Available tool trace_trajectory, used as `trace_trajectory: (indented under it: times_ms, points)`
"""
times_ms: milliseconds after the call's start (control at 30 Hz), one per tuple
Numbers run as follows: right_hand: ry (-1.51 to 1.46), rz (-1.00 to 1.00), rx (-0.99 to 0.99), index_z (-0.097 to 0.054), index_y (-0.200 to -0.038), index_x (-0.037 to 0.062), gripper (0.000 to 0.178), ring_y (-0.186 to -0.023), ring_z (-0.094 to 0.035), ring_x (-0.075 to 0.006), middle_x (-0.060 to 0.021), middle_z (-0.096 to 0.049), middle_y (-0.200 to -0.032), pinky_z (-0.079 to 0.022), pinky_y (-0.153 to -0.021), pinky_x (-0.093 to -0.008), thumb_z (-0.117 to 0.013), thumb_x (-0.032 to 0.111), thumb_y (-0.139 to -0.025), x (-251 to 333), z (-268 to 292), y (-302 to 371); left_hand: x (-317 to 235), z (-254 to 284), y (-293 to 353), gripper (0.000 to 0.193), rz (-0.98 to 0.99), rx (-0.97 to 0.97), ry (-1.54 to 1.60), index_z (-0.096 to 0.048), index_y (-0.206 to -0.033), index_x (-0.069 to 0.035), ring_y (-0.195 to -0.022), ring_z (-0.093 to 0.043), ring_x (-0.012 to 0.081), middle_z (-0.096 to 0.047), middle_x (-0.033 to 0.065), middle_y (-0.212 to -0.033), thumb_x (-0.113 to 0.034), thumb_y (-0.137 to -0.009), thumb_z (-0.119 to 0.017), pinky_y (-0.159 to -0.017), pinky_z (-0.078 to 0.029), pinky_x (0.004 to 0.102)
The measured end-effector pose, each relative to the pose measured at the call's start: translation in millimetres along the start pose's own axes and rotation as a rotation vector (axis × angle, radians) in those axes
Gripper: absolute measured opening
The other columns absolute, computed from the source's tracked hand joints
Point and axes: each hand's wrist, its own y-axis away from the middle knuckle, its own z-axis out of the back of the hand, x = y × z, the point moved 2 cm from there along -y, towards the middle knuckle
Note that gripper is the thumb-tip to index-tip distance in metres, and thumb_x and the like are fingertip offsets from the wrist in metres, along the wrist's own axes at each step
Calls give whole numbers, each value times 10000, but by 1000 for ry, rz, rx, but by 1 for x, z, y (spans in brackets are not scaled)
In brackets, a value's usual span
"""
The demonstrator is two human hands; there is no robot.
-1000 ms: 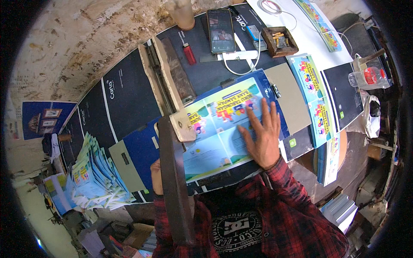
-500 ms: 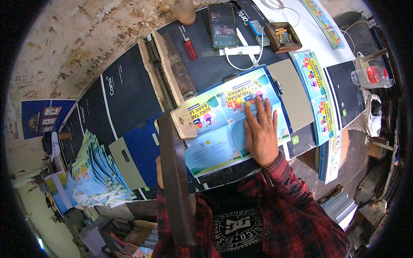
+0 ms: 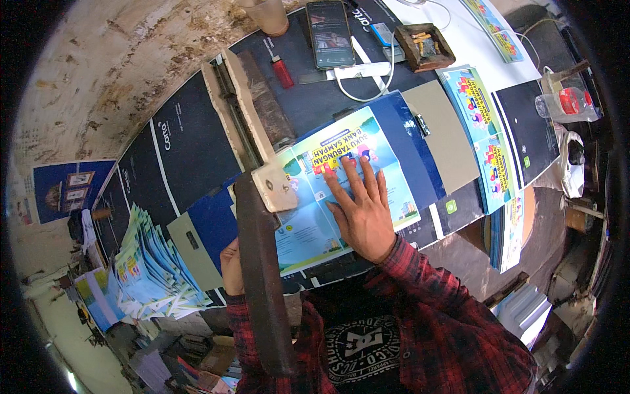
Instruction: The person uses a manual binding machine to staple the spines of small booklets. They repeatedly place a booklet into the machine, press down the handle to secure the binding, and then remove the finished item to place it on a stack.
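My right hand [image 3: 365, 220] lies flat with fingers spread on a colourful printed sheet [image 3: 305, 243], blue, yellow and green. The sheet rests on a blue board and runs under the beige head of a lever paper cutter [image 3: 270, 186]. The cutter's long dark handle [image 3: 262, 282] points toward my body, lowered. Left of the handle is my left hand [image 3: 231, 266], its fingers curled and partly hidden by the handle. Whatever it pinches cannot be made out.
Printed sheets [image 3: 147, 269] lie heaped on the left, with more stacks [image 3: 479, 131] on the right. Behind are a phone [image 3: 329, 36], a red lighter [image 3: 282, 72], a wooden ashtray [image 3: 424, 47] and a plastic cup [image 3: 268, 16]. A plastic bottle [image 3: 569, 105] lies at far right.
The printed sheet has slid left, further under the cutter, and my right hand has moved left with it. More of my left hand shows beside the handle.
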Motion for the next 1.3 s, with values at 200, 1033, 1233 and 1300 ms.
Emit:
trace_trajectory:
  times_ms: [200, 1033, 1233, 1300]
  points:
    - [12, -38, 15, -521, -1418, 189, 564, -1434, -309, -407, -138, -390, -1531, -246, -1150, -595, -681, 237, -880, -19, 16, -4, 38, 18, -28, 305, -80, 450, 200, -637, -1160, 19, -752, -691, 179, -716, 121, -981, -226, -1011, -534, -641, -576, 293]
    - [70, -35, -3, -526, -1417, 163, 655, -1434, -309, -401, -143, -370, -1551, -161, -1141, -661, -704, 453, -858, -21, 13, -11, 51, 9, -26, 441, 74, 247, 193, -544, -1317, -58, -1086, -629, 202, -630, 50, -1218, -368, -1003, -556, -893, -533, 363]
    - [64, -46, 1, -511, -1429, 164, 668, -1432, -310, -398, -147, -369, -1549, -167, -1150, -641, -704, 454, -859, -38, 26, -15, 60, -11, -23, 414, 136, 128, 132, -551, -1292, -77, -1059, -635, 189, -640, 45, -1190, -359, -991, -581, -881, -535, 352]
    - [90, -55, -22, -509, -1429, 154, 676, -1433, -308, -397, -152, -372, -1545, -164, -1145, -651, -700, 460, -858, -39, 22, -14, 57, -29, -25, 405, 138, 125, 110, -554, -1283, -83, -1050, -637, 185, -643, 44, -1181, -357, -987, -589, -877, -536, 349]
